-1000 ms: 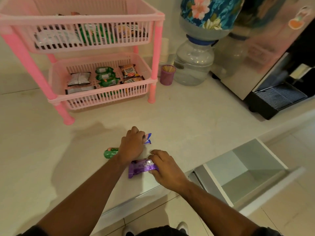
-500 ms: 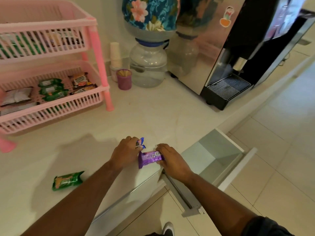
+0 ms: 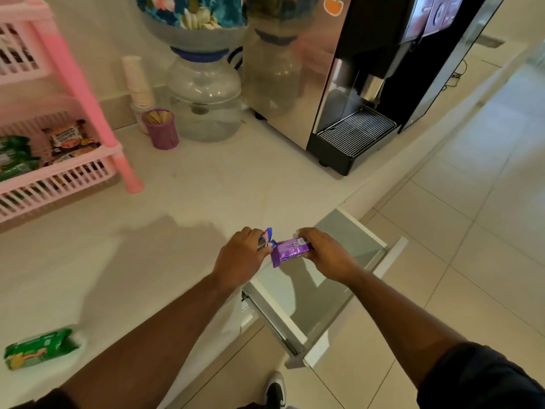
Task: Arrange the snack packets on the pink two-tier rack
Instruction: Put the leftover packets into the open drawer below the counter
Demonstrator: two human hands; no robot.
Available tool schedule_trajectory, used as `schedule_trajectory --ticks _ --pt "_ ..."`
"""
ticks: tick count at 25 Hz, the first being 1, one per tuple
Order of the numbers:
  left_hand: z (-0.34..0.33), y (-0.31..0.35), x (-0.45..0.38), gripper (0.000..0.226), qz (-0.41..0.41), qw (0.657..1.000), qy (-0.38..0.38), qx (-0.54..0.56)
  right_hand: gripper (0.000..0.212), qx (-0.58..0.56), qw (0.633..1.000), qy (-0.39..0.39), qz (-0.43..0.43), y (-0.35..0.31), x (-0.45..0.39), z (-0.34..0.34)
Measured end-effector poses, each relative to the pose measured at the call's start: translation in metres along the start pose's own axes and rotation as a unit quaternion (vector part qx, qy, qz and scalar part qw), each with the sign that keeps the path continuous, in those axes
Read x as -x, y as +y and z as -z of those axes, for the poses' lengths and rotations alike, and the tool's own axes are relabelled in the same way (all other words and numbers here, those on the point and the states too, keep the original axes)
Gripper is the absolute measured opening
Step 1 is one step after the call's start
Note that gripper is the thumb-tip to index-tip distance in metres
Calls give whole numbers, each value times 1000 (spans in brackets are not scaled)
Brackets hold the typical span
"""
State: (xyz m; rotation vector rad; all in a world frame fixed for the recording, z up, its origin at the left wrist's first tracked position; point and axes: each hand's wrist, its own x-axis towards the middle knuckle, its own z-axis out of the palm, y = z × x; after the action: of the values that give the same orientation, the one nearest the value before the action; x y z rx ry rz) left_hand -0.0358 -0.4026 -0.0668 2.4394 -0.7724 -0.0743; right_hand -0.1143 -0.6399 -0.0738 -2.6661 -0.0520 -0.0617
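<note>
- The right hand point(image 3: 327, 255) pinches one end of a purple packet point(image 3: 290, 250), fingers curled over its top and thumb below, holding it lifted just past the table's front edge, above the open drawer point(image 3: 321, 287). This looks like a carrying grip rather than a placing one.
- The left hand point(image 3: 240, 259) is curled round a blue packet point(image 3: 267, 239); only the crimped end pokes out beside the knuckles. Its tip sits right against the near end of the purple packet, so the two hands are bunched together, probably gathering both snacks for a single trip.
- A green packet point(image 3: 39, 351) lies flat on the table point(image 3: 182, 208) near the front left corner, well apart from both hands and not yet picked up.
- The pink rack point(image 3: 85, 93) stands at the table's far left edge. Its lower basket holds green packets point(image 3: 14, 156) and a brown packet point(image 3: 70, 138) side by side; the upper basket's contents are cut off and cannot be made out.
- The drawer shows a bare pale floor; no packets are visible inside it.
- Near the back edge, a purple cup point(image 3: 161, 128) holds what seem to be wooden sticks, beside a stack of paper cups point(image 3: 137, 81) and a clear water jar point(image 3: 205, 95).
</note>
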Motion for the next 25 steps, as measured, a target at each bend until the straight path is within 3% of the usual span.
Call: schedule_trajectory --ticks 5,10,13,17,25 --pt "-32 25 -4 46 0 998 -45 35 32 5 999 -39 -14 54 12 25" --pt "-71 43 -2 52 -35 996 -73 49 30 29 991 -123 -30 101 9 29" --pt "-96 52 -8 44 -26 992 -121 23 34 73 980 -180 -38 117 1 20" --pt "-138 52 -16 30 30 963 -256 -78 43 195 956 -212 -50 139 -10 -1" --pt "-216 40 -34 51 210 884 -411 -71 41 251 904 -344 -42 179 -32 -58"
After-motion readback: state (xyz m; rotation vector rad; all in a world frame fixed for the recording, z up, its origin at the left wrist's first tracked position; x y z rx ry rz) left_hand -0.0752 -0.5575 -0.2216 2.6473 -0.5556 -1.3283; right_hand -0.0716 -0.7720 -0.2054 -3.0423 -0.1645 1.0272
